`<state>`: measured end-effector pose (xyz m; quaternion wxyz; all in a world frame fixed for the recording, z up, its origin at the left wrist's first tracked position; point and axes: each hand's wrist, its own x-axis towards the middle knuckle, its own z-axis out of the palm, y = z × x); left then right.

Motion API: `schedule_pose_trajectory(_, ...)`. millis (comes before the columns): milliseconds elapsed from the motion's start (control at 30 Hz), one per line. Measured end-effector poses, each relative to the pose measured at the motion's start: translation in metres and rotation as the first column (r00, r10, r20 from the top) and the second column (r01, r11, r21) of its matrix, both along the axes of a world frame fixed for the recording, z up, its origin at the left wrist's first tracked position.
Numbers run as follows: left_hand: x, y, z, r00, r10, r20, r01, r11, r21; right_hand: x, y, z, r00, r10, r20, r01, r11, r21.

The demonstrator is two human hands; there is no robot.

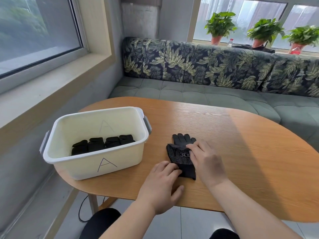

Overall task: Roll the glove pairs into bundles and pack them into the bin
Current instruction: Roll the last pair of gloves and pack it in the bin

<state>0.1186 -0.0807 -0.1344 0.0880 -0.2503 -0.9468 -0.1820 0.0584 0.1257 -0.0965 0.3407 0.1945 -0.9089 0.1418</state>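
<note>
We have four black bundles [103,144] packed in the bin [77,168] at nine o'clock from the one glove pair [181,156] lying flat on the table [250,152] — our left hand [162,183] and right hand [205,159] press it with flat, straight fingers, gripping nothing — so we think it needs rolling and packing

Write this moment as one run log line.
stage: pair unrolled | left hand: presses cuff of black dotted fabric gloves | right hand: presses their palm | white plastic bin: rolled black glove bundles inside
</note>
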Motion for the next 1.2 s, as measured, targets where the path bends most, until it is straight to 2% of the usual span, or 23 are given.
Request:
schedule_pose_trajectory(67, 0.001, 0.000, 0.001, 1.000, 0.008, 0.001, -0.008, 1.000, -0.001, 0.008, -0.001, -0.010, 0.999, 0.034, 0.011, -0.035, 0.995, 0.094)
schedule_pose_trajectory(167, 0.001, 0.000, 0.003, 1.000, 0.006, 0.000, -0.006, 1.000, -0.011, 0.019, -0.005, -0.030, 0.993, 0.043, 0.107, -0.061, 0.982, 0.176)
schedule_pose_trajectory(300, 0.002, -0.001, 0.001, 1.000, -0.003, -0.011, 0.003, 1.000, -0.013, 0.026, -0.009, -0.043, 0.990, 0.035, 0.140, -0.053, 0.991, 0.123)
schedule_pose_trajectory(500, 0.004, -0.001, 0.005, 1.000, 0.009, 0.000, -0.009, 1.000, -0.014, 0.032, -0.006, -0.045, 0.991, 0.013, 0.136, -0.031, 0.991, 0.131)
schedule_pose_trajectory(767, 0.005, -0.001, 0.006, 0.999, 0.011, -0.041, -0.009, 0.998, 0.066, 0.038, -0.008, -0.048, 0.994, 0.007, 0.110, -0.020, 0.994, 0.110)
schedule_pose_trajectory(1200, 0.006, -0.001, 0.007, 0.999, 0.026, -0.042, -0.021, 0.995, 0.101, 0.039, -0.007, -0.051, 0.990, 0.047, 0.132, -0.062, 0.992, 0.114)
